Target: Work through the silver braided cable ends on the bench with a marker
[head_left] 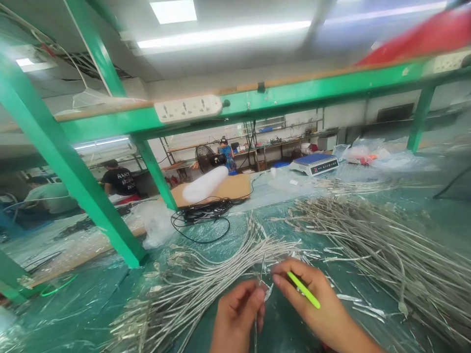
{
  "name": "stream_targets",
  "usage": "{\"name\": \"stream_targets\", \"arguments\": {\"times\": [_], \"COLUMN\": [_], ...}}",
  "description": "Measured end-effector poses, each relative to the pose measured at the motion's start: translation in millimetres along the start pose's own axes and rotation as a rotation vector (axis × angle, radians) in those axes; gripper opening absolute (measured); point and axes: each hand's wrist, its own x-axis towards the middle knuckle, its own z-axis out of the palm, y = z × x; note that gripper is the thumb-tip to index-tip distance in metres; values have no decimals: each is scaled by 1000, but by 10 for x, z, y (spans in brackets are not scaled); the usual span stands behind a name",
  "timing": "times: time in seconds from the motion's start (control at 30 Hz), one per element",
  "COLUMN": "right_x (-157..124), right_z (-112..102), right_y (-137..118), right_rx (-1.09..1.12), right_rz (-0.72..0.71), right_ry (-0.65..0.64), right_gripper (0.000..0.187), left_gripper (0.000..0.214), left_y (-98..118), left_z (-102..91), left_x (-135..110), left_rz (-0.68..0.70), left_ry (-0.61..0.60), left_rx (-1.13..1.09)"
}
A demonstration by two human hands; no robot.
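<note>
My left hand [238, 314] is at the bottom middle, fingers pinched on a thin silver cable [256, 329] that hangs down from them. My right hand [312, 299] sits just to its right, fingers curled round a slim lime-green tool [303, 290] and pinching the cable's upper end near the left fingertips. Both hands hover over the green bench top [294, 318]. A fanned bundle of silver cables [206, 279] lies directly in front of the left hand.
A large heap of silver cables [386, 245] fills the right side. Green frame posts [73, 171] rise at left, with a white power strip [188, 108] on the crossbar. Black wires [202, 215], a white roll [205, 184] and a scale [314, 164] lie farther back. People work at left.
</note>
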Motion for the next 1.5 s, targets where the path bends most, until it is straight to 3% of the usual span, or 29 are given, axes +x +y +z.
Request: {"name": "stream_targets", "arguments": {"times": [0.27, 0.5, 0.6, 0.77, 0.9, 1.0, 1.1, 1.33, 1.5], "right_x": [-80, -78, -63, -49, -71, -101, -148, -222, -198], "right_z": [47, 107, 98, 86, 98, 99, 82, 55, 95], "right_y": [-25, -16, -35, -55, -28, -30, -56, -165, -202], "right_rx": [-10, 8, 68, 284, 229, 139, 108, -40, -37], "right_rz": [-83, -31, 15, 81, 102, 2, -160, -297, -276], "right_ry": [-27, -27, -56, -174, -86, 55, 93, -101, -120], "right_gripper": [12, 14, 20, 26, 26, 22, 20, 26, 27], "left_gripper": [26, 11, 16, 27, 28, 27, 27, 22, 22], "left_y": [-95, -129, -114, -79, -61, -43, -26, -8, -24], "left_z": [38, 63, 61, 49, 41, 39, 32, 8, 12], "left_x": [-23, -39, -40, -35, -29, -22, -11, -9, -9], "left_rz": [100, 244, 213, 87, 64, 51, 56, 102, 108], "left_ry": [72, 94, 42, -85, -53, 31, 104, 166, 193], "left_rx": [70, 269, 278, 86, 21, -10, -54, -83, -89]}}
